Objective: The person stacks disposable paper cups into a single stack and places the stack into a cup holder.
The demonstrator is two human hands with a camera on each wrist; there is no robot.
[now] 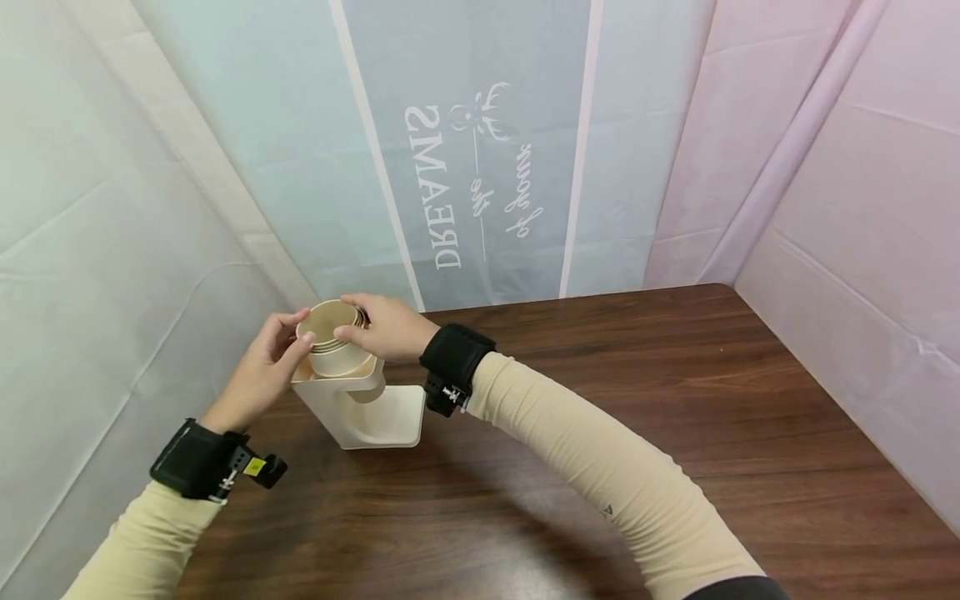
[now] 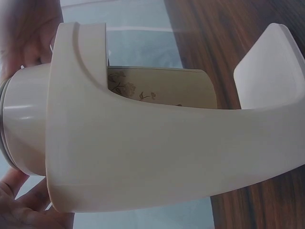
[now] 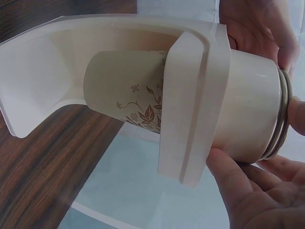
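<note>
A cream plastic cup dispenser stands upright at the table's back left. A stack of paper cups sits in the round collar at its top, with several rims showing above. Below the collar the lowest paper cup pokes out, printed with brown flowers. My left hand holds the stack's rim from the left, thumb at the near side. From the right my right hand grips the same rims between thumb and fingers. Some fingertips are hidden behind the cups.
The dispenser stands on a dark brown wooden table. A pale cloth backdrop with printed letters hangs behind it, and a white cloth wall rises close by the left arm. Another cloth wall borders the right side.
</note>
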